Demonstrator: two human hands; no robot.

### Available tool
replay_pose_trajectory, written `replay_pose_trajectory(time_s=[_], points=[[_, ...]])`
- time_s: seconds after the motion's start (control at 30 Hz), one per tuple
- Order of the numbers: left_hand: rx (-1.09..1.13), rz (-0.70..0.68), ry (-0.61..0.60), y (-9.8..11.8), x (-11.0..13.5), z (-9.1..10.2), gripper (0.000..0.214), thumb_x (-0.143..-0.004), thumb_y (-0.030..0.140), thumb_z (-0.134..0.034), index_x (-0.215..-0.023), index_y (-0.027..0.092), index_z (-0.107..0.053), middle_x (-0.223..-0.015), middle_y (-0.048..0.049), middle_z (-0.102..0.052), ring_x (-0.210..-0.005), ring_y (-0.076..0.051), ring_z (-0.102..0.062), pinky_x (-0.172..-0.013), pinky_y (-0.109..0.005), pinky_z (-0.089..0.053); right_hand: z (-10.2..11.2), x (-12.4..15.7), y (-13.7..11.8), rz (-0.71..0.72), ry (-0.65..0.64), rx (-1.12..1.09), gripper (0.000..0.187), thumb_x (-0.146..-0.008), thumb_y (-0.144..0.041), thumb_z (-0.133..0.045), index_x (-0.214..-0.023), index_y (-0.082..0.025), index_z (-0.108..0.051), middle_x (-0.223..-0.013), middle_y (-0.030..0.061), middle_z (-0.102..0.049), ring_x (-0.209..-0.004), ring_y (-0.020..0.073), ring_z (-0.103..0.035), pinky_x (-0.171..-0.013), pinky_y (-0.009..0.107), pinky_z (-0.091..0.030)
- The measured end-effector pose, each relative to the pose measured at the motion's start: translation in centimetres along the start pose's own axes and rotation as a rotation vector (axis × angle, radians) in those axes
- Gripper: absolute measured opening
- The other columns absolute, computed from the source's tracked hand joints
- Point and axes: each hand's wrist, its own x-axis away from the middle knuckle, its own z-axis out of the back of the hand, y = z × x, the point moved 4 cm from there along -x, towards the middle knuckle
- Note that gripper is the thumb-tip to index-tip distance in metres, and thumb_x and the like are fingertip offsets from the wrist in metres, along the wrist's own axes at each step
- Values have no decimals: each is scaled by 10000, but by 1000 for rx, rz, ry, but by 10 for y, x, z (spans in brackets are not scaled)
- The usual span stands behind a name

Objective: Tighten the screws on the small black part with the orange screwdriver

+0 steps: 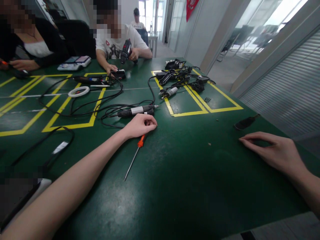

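My left hand (141,126) is curled over the handle end of a screwdriver (132,162). Its orange collar shows below the fingers, and the thin metal shaft points down and left over the green table; most of the handle is hidden. Just beyond this hand lies a grey and black corded pen-shaped power tool (136,111). On the right, my right hand (277,151) hovers over the table with thumb and forefinger tips together, nothing visible between them. A dark flat tool with a thin tip (246,122) lies just beyond its fingertips.
Yellow tape (192,113) marks boxes on the table. Tangled black cables and tools (175,75) lie at the back right, with a white ring (78,91) at the left. Opposite, a person (122,43) holds a drill (126,51); another person (37,46) sits left.
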Motion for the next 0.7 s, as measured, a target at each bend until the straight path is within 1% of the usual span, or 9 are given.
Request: replay_pose_trajectory(time_s=[0.13, 0.2, 0.23, 0.33, 0.4, 0.43, 0.53, 0.63, 0.7], points=[[2, 0, -1, 0, 0, 0, 181, -779, 252, -637, -821, 119, -753, -674, 0, -636, -623, -113, -525, -603, -226, -409, 0, -2, -3, 106, 20, 24, 330, -869, -528, -613, -793, -248, -769, -802, 73, -793, -706, 280, -749, -555, 379, -602], [-1, 0, -5, -1, 0, -1, 185, -779, 258, -636, -820, 120, -752, -678, -1, -638, -625, -114, -525, -603, -226, -408, 2, -5, -5, 181, 65, 55, 302, -900, -486, -601, -820, -241, -759, -816, 68, -789, -705, 264, -741, -559, 363, -591], [-1, 1, -7, -1, 0, -1, 186, -779, 261, -634, -819, 121, -751, -677, -1, -638, -624, -114, -525, -601, -226, -408, 4, -7, -6, 229, 108, 86, 290, -914, -466, -599, -830, -235, -751, -808, 64, -782, -680, 253, -729, -558, 358, -584], [1, 4, -8, -2, -1, -1, 186, -778, 266, -630, -816, 127, -748, -673, 1, -637, -624, -116, -525, -601, -228, -408, 11, -15, -6, 368, 291, 241, 260, -956, -396, -594, -847, -201, -727, -756, 71, -740, -615, 230, -676, -523, 342, -537], [2, 5, -9, -2, -1, 0, 188, -778, 266, -631, -825, 129, -751, -680, 0, -640, -631, -118, -528, -609, -231, -412, 14, -19, -5, 466, 423, 369, 260, -976, -355, -589, -837, -177, -717, -739, 96, -717, -627, 244, -655, -543, 362, -527], [1, 6, -10, -1, 0, 0, 189, -778, 265, -630, -827, 129, -752, -681, -1, -639, -631, -117, -527, -611, -232, -411, 14, -21, -3, 499, 454, 426, 258, -979, -342, -594, -838, -166, -719, -768, 118, -719, -662, 260, -660, -562, 376, -531], [0, 6, -14, -1, 0, 1, 194, -781, 265, -626, -831, 125, -752, -680, -2, -635, -629, -116, -522, -611, -233, -408, 12, -25, 0, 549, 479, 507, 245, -976, -324, -614, -838, -153, -721, -890, 176, -732, -774, 298, -682, -594, 395, -551], [-2, 11, -15, 0, 0, 1, 200, -779, 271, -627, -830, 123, -752, -683, -5, -634, -633, -119, -525, -614, -235, -409, 11, -25, 1, 530, 463, 486, 200, -972, -297, -620, -867, -154, -714, -1047, 209, -742, -866, 311, -718, -645, 403, -590], [-6, 12, -15, 1, 0, 1, 202, -776, 274, -630, -829, 123, -753, -690, -6, -638, -641, -122, -530, -618, -237, -411, 9, -24, 0, 517, 444, 456, 173, -970, -279, -617, -890, -154, -706, -1107, 215, -743, -897, 313, -742, -675, 404, -609]])
